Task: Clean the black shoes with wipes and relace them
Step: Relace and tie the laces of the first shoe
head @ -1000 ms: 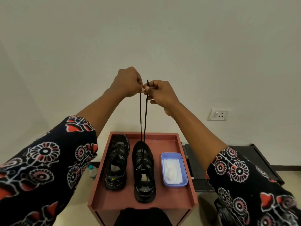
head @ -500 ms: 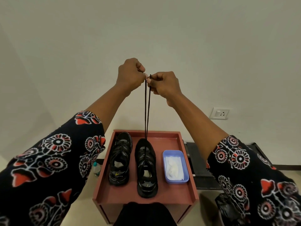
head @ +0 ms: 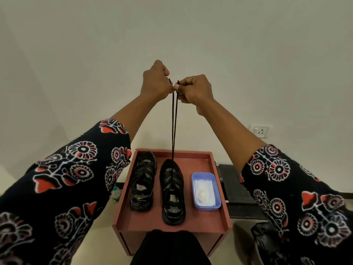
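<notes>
Your left hand [head: 155, 83] and right hand [head: 194, 89] are raised high above the worktop [head: 215, 219], knuckles almost touching, each with its fingers curled and pinching one end of the black shoelace [head: 174, 127]. The two strands of the lace run down from your hands side by side, close together and pulled straight, to the toe end of the right shoe [head: 172, 190] well below. A short tip of lace sticks up above each pinch.

That shoe stands upright in the middle of the worktop with its heel toward you. It is black, with a chunky sole and a glossy upper, and the lace crosses over its tongue in a few passes. The left shoe [head: 143, 180] stands just beside it on your left, parallel, apart from it by a narrow gap, fully crossed with laces; a small yellow mark shows near its heel.

To the right of the shoes sits a blue tray [head: 206, 207], rectangular with rounded corners, of smooth plastic, holding crumpled white wipes [head: 204, 193]. The worktop is a reddish-brown box-like stand with a low raised rim round three sides. Your sleeves [head: 63, 180] are dark cloth printed with red and white flowers.
</notes>
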